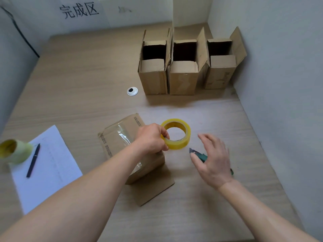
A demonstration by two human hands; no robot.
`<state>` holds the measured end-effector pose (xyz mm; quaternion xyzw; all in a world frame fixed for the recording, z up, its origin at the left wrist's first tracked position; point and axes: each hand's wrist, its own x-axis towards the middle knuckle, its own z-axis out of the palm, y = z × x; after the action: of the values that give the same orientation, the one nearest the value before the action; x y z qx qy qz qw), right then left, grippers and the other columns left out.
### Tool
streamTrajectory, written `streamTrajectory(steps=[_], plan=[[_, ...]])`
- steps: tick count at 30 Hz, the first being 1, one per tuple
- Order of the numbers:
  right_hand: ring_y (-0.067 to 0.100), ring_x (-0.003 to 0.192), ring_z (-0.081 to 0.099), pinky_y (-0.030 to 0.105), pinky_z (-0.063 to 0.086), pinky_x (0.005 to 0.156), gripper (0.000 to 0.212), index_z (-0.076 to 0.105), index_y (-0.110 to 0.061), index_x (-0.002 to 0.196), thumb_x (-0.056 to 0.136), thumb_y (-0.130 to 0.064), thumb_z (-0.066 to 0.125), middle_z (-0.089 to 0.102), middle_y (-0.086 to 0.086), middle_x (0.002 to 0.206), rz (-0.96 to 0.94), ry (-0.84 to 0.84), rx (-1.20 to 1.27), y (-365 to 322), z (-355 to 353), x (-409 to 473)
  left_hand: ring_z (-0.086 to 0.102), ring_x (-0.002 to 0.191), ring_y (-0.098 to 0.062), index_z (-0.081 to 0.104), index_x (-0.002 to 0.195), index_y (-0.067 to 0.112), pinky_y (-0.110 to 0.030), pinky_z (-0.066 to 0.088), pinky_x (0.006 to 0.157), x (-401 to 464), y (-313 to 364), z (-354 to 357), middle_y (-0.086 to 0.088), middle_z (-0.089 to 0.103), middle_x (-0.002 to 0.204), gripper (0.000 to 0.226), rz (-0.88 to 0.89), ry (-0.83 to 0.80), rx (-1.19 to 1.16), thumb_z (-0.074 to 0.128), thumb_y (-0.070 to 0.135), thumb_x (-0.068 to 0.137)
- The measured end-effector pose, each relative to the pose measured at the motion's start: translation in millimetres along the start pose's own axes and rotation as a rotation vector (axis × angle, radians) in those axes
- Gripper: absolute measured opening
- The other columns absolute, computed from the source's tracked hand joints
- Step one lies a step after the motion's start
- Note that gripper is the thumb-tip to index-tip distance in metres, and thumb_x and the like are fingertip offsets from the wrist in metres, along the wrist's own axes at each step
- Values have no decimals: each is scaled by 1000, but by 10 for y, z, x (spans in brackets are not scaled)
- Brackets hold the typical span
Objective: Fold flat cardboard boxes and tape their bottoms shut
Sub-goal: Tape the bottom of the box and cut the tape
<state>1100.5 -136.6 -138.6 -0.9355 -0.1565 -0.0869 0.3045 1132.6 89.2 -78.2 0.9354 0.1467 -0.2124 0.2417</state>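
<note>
Head view, my left grip: my left hand [151,137] pinches the near-left rim of the yellow tape roll [176,133], thumb and fingers curled round the band.
Head view, my right grip: my right hand [214,158] is spread with relaxed fingers, hovering over the green knife [201,155] on the bench [87,75]; it holds nothing that I can see.
Box in hand: the box [129,145] stands bottom-up just left of the roll, a clear strip of tape already glinting along its seam.
Step, as I judge it: cutting the tape free from the roll.
Doing it well: I should keep the tape taut with my left, take the knife by its handle, blade away from my fingers, cut close to the box edge, then rub the loose end flat.
Finished boxes: three open boxes [183,74] stand side by side at the far right corner.
Writing: the wall sign [79,11] reads 完成区; print on the box is too small to read.
Other things: paper sheet [47,168] with a pen [33,160] on it, and a second tape roll [14,151] at the left edge.
</note>
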Motion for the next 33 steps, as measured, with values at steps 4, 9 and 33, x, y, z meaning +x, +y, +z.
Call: streamTrajectory(steps=[4,9,33], plan=[[22,108,59,43,38,97,56,53,-22,131,78,-36,65,66,-2,113,-383,-165,-38,-450,53,421,63,84,-11,67,73,36,-25,51,79,-1,-2,-5,14,67,73,25,14,3,48,88,35,59],[32,85,64,38,50,73,56,38,-33,136,87,-30,64,70,-4,98,-256,-468,77,-544,184,645,64,97,-17,68,106,33,-29,51,85,2,-70,-2,8,71,92,49,73,21,62,87,40,61],[29,56,53,30,37,56,3,63,-21,67,64,-20,63,53,-1,69,-685,-482,-215,-667,341,923,47,95,-23,45,99,25,-39,33,77,-330,-330,468,5,49,99,41,209,428,212,55,42,63]])
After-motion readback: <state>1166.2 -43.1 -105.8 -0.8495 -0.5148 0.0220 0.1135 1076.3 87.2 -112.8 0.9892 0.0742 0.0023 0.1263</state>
